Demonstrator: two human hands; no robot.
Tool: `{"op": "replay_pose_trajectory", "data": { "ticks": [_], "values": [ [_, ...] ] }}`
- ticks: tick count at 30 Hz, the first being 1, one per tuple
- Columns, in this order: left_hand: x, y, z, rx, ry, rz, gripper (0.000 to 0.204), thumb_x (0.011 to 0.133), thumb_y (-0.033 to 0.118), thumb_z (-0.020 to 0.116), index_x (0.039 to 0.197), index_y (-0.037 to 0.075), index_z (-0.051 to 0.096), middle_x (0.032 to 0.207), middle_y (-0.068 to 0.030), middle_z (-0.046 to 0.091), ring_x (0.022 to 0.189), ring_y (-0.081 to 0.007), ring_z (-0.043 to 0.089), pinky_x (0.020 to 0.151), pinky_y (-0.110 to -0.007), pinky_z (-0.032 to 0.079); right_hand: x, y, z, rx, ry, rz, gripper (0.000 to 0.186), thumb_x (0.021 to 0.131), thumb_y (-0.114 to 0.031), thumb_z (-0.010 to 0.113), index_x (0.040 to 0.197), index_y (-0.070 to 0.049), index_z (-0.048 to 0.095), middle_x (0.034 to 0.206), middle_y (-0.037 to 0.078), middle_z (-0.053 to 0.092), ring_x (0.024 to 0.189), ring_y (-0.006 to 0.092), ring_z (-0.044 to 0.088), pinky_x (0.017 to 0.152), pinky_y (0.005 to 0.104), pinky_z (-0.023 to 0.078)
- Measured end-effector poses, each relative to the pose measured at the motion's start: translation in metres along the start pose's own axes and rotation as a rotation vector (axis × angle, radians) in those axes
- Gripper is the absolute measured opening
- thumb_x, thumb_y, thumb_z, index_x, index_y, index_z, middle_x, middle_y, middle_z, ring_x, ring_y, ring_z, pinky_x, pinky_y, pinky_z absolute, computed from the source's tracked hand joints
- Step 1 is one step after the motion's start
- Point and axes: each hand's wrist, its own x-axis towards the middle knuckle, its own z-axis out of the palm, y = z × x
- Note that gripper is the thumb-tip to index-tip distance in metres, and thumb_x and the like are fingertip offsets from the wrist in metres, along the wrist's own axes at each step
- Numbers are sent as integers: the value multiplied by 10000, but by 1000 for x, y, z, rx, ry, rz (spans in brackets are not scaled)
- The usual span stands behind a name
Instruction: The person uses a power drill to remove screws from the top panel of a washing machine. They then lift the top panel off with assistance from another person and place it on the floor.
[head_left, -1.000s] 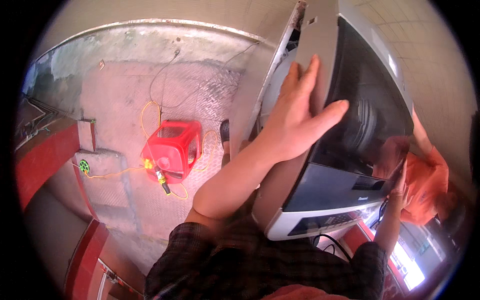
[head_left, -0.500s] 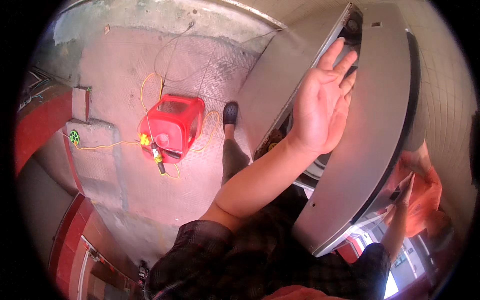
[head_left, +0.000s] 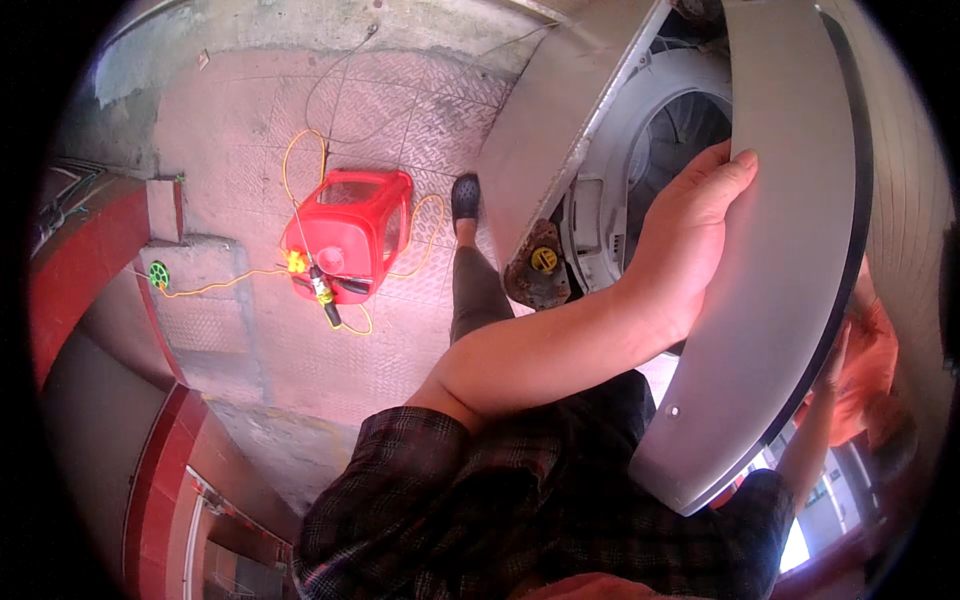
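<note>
My left hand (head_left: 690, 225) is closed on the inner edge of a washing machine's grey top cover (head_left: 780, 240), thumb over its face and fingers hidden underneath. The cover is tilted up off the grey washing machine body (head_left: 560, 110). Beneath it show the pale tub ring (head_left: 600, 180), the drum opening (head_left: 680, 130) and a rusty corner with a yellow round part (head_left: 544, 260). At the cover's black-trimmed outer edge, my right hand (head_left: 832, 362) grips from the far side, its fingers partly hidden.
A red plastic stool (head_left: 350, 225) stands on the tiled floor, with a yellow-black tool (head_left: 324, 295) on it. A yellow cord (head_left: 225, 285) runs to a green reel (head_left: 159, 274). Another person in orange (head_left: 875, 375) is at the right. A tiled wall (head_left: 910, 170) rises beyond.
My left hand, open over the gap before, has turned and closed on the cover's edge. The cover has shifted right and the gap is wider, showing more of the tub and drum.
</note>
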Motion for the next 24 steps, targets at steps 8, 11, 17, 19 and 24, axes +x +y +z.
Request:
{"op": "replay_pose_trajectory", "data": {
  "ticks": [8,11,17,19,24],
  "values": [
    [3,-21,27,21,-135,-6,328,1080,311,453,1312,88,514,1175,-24,601,1067,-127,567,948,-303,458,-75,5,82,-98,-48,-156,578,1039,-393,486,1490,-38,419,1490,69,475,1360,232,442,1164,390,307],
    [1,-32,41,85,-112,-15,332,1084,328,433,1302,91,510,1192,-25,578,1086,-124,536,963,-308,434,-111,18,135,-106,-109,-149,555,1038,-362,490,1480,-33,422,1479,76,479,1347,237,452,1155,399,322],
    [-1,-43,47,190,-80,72,353,1074,351,422,1302,92,496,1222,-26,544,1119,-118,481,997,-294,384,-117,35,277,-60,-386,-185,510,1035,-300,500,1458,-24,427,1456,91,486,1321,246,471,1137,417,352],
    [-3,-42,58,181,-101,97,367,1071,362,418,1307,88,487,1211,-25,542,1111,-118,473,994,-289,379,-103,17,330,12,-398,-231,496,1035,-279,503,1451,-21,429,1449,96,488,1312,249,477,1131,422,362],
    [0,-39,68,394,-50,138,410,1071,371,403,1314,44,456,1148,-81,540,1055,-161,514,956,-313,418,-15,-25,446,335,-316,-341,461,1033,-228,511,1433,-13,433,1430,109,494,1291,256,493,1116,437,387]
  ]
}}
